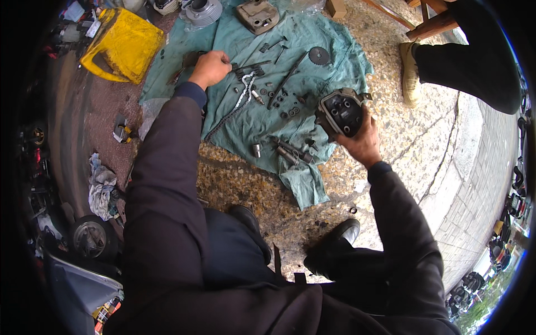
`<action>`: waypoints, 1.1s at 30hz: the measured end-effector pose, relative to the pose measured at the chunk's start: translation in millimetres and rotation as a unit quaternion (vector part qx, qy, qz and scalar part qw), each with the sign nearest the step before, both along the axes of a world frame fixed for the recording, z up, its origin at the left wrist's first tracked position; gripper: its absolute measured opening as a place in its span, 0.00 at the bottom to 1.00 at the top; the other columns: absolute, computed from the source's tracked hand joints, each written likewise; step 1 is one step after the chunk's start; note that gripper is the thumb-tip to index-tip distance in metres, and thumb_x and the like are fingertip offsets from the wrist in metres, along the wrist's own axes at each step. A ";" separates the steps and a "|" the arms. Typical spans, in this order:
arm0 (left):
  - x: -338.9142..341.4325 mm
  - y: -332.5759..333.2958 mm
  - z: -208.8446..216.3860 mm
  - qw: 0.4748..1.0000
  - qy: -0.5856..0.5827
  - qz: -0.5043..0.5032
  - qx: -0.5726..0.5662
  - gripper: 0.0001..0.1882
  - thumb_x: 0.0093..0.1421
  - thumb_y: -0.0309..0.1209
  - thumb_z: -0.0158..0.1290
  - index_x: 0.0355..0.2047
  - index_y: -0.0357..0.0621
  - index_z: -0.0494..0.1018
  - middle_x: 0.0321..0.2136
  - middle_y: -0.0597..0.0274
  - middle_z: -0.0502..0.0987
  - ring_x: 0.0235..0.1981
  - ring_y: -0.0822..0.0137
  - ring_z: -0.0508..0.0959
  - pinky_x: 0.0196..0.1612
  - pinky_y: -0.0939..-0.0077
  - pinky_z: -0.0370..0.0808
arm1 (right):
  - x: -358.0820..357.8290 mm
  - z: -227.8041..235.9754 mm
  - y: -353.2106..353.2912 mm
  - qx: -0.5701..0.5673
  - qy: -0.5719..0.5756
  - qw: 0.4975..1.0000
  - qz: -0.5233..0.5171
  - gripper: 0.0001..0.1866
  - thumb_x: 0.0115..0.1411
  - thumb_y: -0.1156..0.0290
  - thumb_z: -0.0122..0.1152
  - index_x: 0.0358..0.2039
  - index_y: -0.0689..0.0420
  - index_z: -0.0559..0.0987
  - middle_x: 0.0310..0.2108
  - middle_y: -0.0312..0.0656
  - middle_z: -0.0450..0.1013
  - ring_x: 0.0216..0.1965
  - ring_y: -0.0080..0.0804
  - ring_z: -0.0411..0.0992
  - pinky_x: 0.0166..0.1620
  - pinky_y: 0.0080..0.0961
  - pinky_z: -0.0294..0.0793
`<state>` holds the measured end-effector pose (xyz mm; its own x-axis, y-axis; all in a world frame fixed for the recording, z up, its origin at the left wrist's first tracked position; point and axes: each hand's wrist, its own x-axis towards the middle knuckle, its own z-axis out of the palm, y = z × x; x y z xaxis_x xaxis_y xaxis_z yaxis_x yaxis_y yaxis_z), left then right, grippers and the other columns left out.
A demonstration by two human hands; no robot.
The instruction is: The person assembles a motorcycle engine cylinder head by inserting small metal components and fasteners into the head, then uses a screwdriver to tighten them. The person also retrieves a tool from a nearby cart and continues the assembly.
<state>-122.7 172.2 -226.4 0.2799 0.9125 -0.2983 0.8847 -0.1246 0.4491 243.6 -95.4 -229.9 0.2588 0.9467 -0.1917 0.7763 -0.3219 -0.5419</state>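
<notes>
My right hand (363, 138) grips a cylinder head (341, 113), its dark recessed side turned up, over the right part of a green cloth (192, 36). Toward the far left of the cloth, the fingers of my left hand (209, 69) are closed in a pinch. A thin dark rod (254, 65) reaches rightward from beside these fingertips; whether they hold it I cannot tell. Between the hands lie a timing chain (226, 118), a spark plug (257, 97), a toothed sprocket (319, 56), a valve (281, 54) and several small round parts (285, 114).
A yellow jerrycan (125, 47) lies at the far left. At the back are a finned cylinder (202, 12) and a metal cover (257, 15). A socket (257, 150) and dark cylindrical parts (291, 152) lie near the cloth's front. Another person's shoe (409, 75) stands at the right.
</notes>
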 end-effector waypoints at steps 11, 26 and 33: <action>23.2 12.5 -33.3 0.989 0.137 -0.053 0.031 0.18 0.55 0.27 0.54 0.47 0.44 0.76 0.46 0.47 0.79 0.51 0.48 0.76 0.52 0.58 0.74 | -25.7 -24.6 -30.1 0.029 -0.070 0.997 -0.004 0.63 0.35 0.63 0.79 0.69 0.55 0.49 0.60 0.62 0.52 0.59 0.64 0.58 0.61 0.50 0.64; 21.1 -0.6 -37.3 0.999 0.033 -0.007 0.022 0.18 0.51 0.31 0.59 0.42 0.39 0.73 0.41 0.44 0.79 0.46 0.44 0.78 0.48 0.56 0.74 | -7.0 0.1 -34.6 0.158 -0.076 0.978 -0.109 0.41 0.53 0.60 0.71 0.62 0.65 0.63 0.53 0.58 0.64 0.56 0.55 0.64 0.58 0.45 0.65; 51.0 -58.0 21.0 0.906 -0.376 0.114 -0.160 0.14 0.53 0.28 0.61 0.38 0.34 0.73 0.30 0.59 0.78 0.27 0.69 0.77 0.30 0.73 0.76 | -70.8 44.2 19.6 0.162 0.294 0.941 -0.031 0.26 0.60 0.73 0.66 0.57 0.63 0.70 0.43 0.48 0.76 0.34 0.26 0.77 0.32 0.23 0.78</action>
<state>-71.7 114.2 -205.4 0.3282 0.8730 -0.3609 0.3001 0.2659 0.9161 172.8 -75.8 -185.7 0.2550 0.9666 -0.0236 0.2961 -0.1013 -0.9498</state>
